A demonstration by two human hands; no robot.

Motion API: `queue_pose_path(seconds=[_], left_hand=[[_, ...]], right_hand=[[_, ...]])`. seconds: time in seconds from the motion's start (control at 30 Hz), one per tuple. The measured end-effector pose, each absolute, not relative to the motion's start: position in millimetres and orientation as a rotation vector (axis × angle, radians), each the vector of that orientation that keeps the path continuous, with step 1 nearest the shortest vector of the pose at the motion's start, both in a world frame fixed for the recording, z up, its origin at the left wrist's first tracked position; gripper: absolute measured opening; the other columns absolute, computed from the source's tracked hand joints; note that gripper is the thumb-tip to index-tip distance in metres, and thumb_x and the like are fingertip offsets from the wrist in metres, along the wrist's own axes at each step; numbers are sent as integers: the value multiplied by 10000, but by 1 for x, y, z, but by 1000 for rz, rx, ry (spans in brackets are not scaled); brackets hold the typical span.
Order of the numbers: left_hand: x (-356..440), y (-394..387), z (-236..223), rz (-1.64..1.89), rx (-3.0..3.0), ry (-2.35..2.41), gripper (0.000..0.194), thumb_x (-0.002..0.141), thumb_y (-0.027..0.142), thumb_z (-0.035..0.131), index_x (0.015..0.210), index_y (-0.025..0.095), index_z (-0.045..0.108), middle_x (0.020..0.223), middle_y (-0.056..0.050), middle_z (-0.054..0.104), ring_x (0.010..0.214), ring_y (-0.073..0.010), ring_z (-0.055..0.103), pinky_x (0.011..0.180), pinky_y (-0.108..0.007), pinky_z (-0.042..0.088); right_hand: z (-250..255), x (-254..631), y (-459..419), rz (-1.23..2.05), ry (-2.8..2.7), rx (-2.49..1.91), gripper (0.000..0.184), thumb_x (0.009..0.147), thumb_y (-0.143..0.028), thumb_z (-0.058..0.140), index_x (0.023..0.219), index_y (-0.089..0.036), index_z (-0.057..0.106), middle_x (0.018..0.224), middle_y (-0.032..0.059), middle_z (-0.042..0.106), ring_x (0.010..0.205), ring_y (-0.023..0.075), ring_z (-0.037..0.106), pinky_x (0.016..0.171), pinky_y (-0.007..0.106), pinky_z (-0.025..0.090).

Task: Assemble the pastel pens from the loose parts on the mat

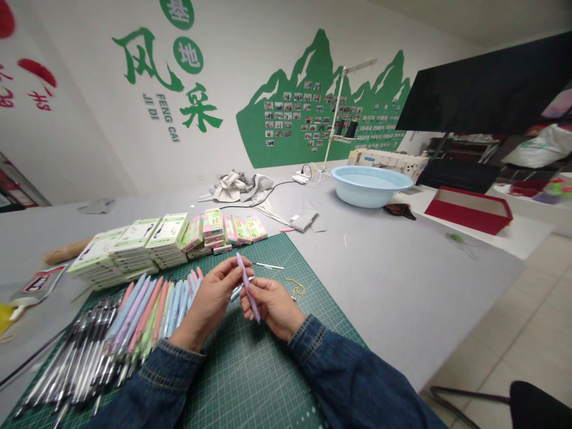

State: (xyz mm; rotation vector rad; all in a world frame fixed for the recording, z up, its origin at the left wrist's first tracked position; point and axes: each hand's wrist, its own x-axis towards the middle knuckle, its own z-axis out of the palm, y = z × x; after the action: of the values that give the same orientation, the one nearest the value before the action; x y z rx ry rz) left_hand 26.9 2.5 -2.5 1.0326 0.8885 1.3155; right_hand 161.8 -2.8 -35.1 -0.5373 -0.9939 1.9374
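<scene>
A light purple pen (pixel 248 287) is pinched between both of my hands, tilted with its upper end to the left. My left hand (pixel 216 295) grips its upper part. Fingers of my right hand (pixel 271 302) close round the lower part. Behind the hands, a thin white pen refill (pixel 269 266) lies on the green cutting mat (pixel 250 375). A blue pen (pixel 236 291) shows partly between the hands; whether a hand touches it I cannot tell. Left of my left hand lie several pastel pens (pixel 145 307) in a row, beside a pile of clear pens with black grips (pixel 80 351).
Stacked white-green boxes (pixel 167 232) and small pink-green boxes (pixel 213 223) stand behind the pens. A glue tube (pixel 38 285) lies at left. Farther back are grey cloths (pixel 241 186), a blue basin (pixel 372 187), a red box (pixel 467 210) and a sewing machine (pixel 388 159).
</scene>
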Motion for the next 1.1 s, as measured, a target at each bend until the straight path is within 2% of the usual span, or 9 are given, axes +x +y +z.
queue_pose_path(seconds=[0.1,0.23,0.3,0.43,0.63,0.8,1.0,1.1], left_hand=[[26,5,-3,1326,966,868,232,753,275,703,952,159,673,829,-47,699,781,-134,629,743,-239,491],[12,17,-11,1502,666,873,145,766,214,683,904,167,686,873,-34,707,793,-118,639,735,-218,515],[4,22,-15,1582,522,882,83,790,162,643,857,159,691,873,-29,708,745,-93,632,689,-186,522],[-1,24,-19,1588,463,867,94,813,121,599,820,135,693,855,-40,706,683,-81,622,618,-163,526],[8,20,-19,1583,473,846,79,803,120,618,831,142,688,845,-35,699,714,-91,630,636,-186,540],[6,20,-17,1568,477,853,88,806,129,615,856,139,686,865,-35,698,713,-86,627,633,-181,533],[12,16,-15,1564,504,851,71,783,176,646,842,148,675,875,-37,700,724,-108,634,624,-207,529],[7,13,-4,1532,587,898,119,759,244,673,840,157,660,831,-33,694,725,-125,637,614,-220,517]], right_hand=[[-32,163,-4,1979,-948,-510,359,752,-459,686,829,-113,626,627,11,615,506,79,557,519,198,433],[-19,170,-6,1966,-936,-417,453,833,-510,564,1137,-175,579,844,71,681,700,140,642,691,304,516],[-13,174,-6,1948,-984,-368,464,838,-471,576,1202,-184,554,908,85,682,763,151,645,749,333,513],[-11,176,-7,1897,-1057,-343,457,774,-383,678,1173,-182,584,945,83,677,780,151,636,770,340,511],[-19,173,-7,1863,-1023,-359,376,759,-349,702,1073,-169,602,803,54,676,729,154,641,728,342,531],[-14,174,-9,1885,-1049,-340,412,761,-362,696,1113,-179,584,907,78,679,790,166,641,743,350,533],[-15,171,-11,1857,-1050,-396,371,763,-361,698,1068,-179,591,804,44,669,722,147,632,708,330,534],[-12,171,-12,1924,-1102,-373,500,735,-337,723,1183,-210,542,860,53,679,734,156,642,729,353,528]])
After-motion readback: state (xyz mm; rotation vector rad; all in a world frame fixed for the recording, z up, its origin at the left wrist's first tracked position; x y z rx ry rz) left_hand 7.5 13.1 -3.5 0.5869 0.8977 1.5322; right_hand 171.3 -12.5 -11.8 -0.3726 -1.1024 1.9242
